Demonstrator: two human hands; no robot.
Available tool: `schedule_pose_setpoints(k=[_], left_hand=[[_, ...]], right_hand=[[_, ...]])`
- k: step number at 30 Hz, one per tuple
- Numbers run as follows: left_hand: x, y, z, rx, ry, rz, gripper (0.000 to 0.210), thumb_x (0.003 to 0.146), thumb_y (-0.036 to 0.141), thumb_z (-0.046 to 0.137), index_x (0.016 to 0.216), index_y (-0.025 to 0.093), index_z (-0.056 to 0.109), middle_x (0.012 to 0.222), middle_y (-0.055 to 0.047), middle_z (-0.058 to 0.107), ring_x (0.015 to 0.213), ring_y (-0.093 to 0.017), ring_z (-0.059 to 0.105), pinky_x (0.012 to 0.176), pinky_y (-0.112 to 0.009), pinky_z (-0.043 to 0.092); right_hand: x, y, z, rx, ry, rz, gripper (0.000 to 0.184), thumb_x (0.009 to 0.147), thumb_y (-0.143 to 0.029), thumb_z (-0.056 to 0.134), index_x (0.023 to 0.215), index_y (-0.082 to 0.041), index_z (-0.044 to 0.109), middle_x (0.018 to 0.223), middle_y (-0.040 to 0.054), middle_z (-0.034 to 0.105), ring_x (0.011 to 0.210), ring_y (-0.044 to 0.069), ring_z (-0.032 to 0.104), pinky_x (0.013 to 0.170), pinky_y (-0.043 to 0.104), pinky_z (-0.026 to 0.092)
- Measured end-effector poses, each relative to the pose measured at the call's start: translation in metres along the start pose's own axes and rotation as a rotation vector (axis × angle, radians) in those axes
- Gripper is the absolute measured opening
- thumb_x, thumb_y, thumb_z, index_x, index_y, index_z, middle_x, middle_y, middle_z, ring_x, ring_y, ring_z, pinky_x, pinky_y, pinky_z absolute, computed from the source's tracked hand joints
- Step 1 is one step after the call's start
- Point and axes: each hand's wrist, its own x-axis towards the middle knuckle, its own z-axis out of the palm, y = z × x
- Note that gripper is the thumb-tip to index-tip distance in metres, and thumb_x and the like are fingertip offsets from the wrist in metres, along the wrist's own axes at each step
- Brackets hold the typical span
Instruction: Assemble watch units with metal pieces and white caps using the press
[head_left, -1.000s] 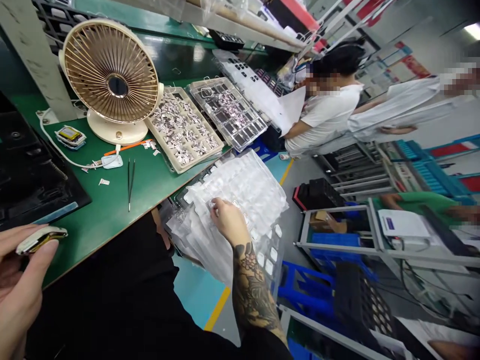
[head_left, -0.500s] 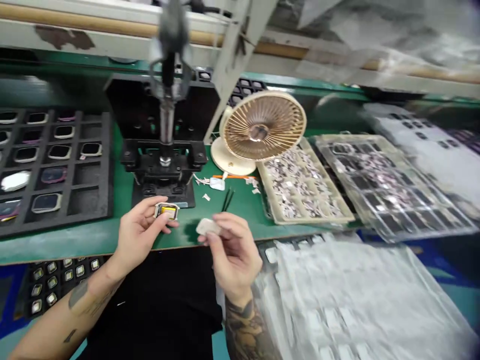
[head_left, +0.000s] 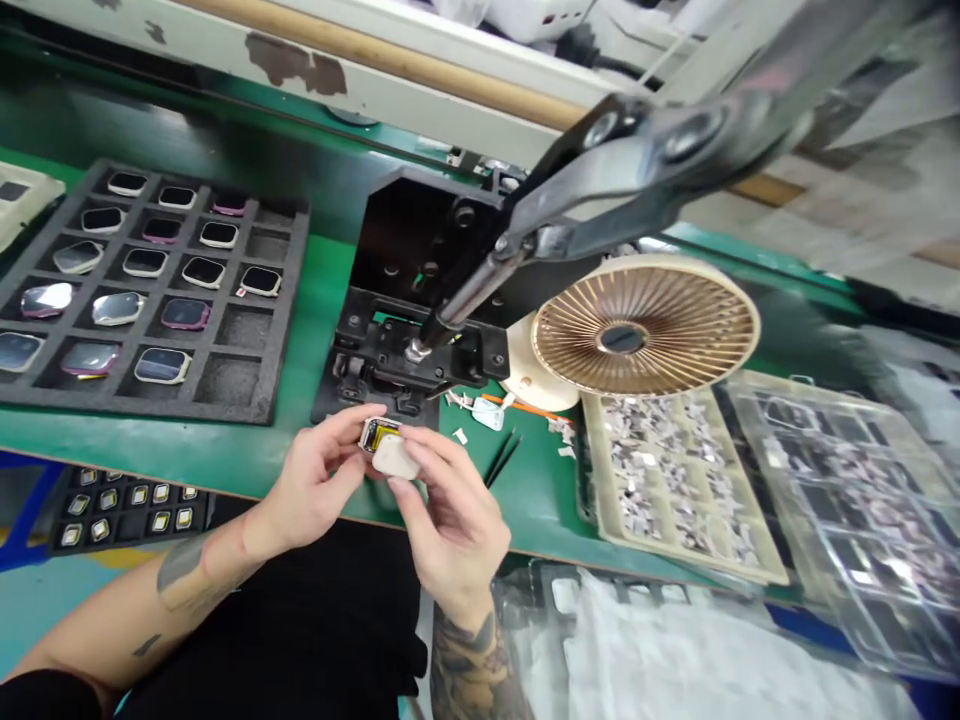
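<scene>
My left hand (head_left: 319, 480) is closed around a small smartwatch case (head_left: 373, 432), its open side showing yellow and dark parts inside. Between thumb and fingers, my right hand (head_left: 457, 515) pinches a pale, rounded-square plate (head_left: 395, 457). The plate overlaps the lower right of the case; whether the two touch I cannot tell. Both hands are over the front edge of the green bench, just before a black lever press (head_left: 420, 350). Black tweezers (head_left: 502, 458) lie to the right of my right hand.
A dark foam tray (head_left: 247, 385) of watches lies left. A beige fan (head_left: 645, 325) stands right of the press, whose metal lever (head_left: 600, 190) reaches across above. Further right are a beige compartment box (head_left: 697, 548) of small parts and a clear plastic tray (head_left: 847, 560).
My right hand has brought the pale plate against or just over the watch case in my left hand. The camera view has turned left and tilted.
</scene>
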Motion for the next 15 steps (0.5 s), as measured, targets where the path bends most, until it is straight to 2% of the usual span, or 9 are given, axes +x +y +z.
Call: schedule_pose_setpoints(k=[3, 7, 10, 13, 15], left_hand=[[0.000, 0.000, -0.001, -0.003, -0.009, -0.011, 0.044, 0.110, 0.019, 0.066, 0.154, 0.018, 0.068, 0.132, -0.015, 0.085, 0.105, -0.023, 0.086, 0.092, -0.034, 0.073], [0.001, -0.003, 0.000, -0.026, -0.007, -0.017, 0.042, 0.111, 0.029, 0.071, 0.152, 0.018, 0.070, 0.128, -0.015, 0.085, 0.103, -0.023, 0.084, 0.090, -0.034, 0.073], [0.003, -0.005, 0.005, -0.060, 0.034, -0.053, 0.037, 0.110, 0.037, 0.076, 0.142, 0.018, 0.075, 0.119, -0.013, 0.086, 0.094, -0.021, 0.083, 0.081, -0.030, 0.070], [0.006, -0.006, 0.010, -0.092, 0.057, -0.069, 0.031, 0.108, 0.039, 0.079, 0.131, 0.018, 0.078, 0.111, -0.011, 0.086, 0.092, -0.020, 0.082, 0.080, -0.028, 0.068], [0.008, -0.007, 0.012, -0.129, 0.030, -0.046, 0.035, 0.107, 0.038, 0.081, 0.137, 0.020, 0.077, 0.113, -0.012, 0.087, 0.100, -0.021, 0.084, 0.087, -0.030, 0.069]], right_hand=[[0.001, 0.001, -0.002, -0.121, 0.060, -0.086, 0.060, 0.100, -0.003, 0.075, 0.151, -0.034, 0.075, 0.144, 0.0094, 0.079, 0.128, 0.029, 0.080, 0.106, 0.050, 0.073], [0.013, 0.003, 0.000, -0.225, -0.046, -0.175, 0.059, 0.101, -0.004, 0.075, 0.151, -0.036, 0.074, 0.141, 0.0075, 0.081, 0.125, 0.030, 0.076, 0.106, 0.056, 0.070], [0.017, 0.005, 0.003, -0.246, -0.077, -0.189, 0.054, 0.103, -0.006, 0.070, 0.148, -0.036, 0.075, 0.139, 0.0075, 0.082, 0.129, 0.031, 0.073, 0.109, 0.060, 0.067], [0.015, 0.012, 0.002, -0.255, -0.042, -0.169, 0.047, 0.105, -0.016, 0.071, 0.150, -0.031, 0.074, 0.145, 0.0116, 0.079, 0.134, 0.033, 0.073, 0.109, 0.059, 0.067], [0.015, 0.019, 0.000, -0.253, 0.003, -0.128, 0.042, 0.106, -0.027, 0.074, 0.148, -0.027, 0.074, 0.143, 0.0141, 0.079, 0.129, 0.033, 0.076, 0.104, 0.055, 0.069]])
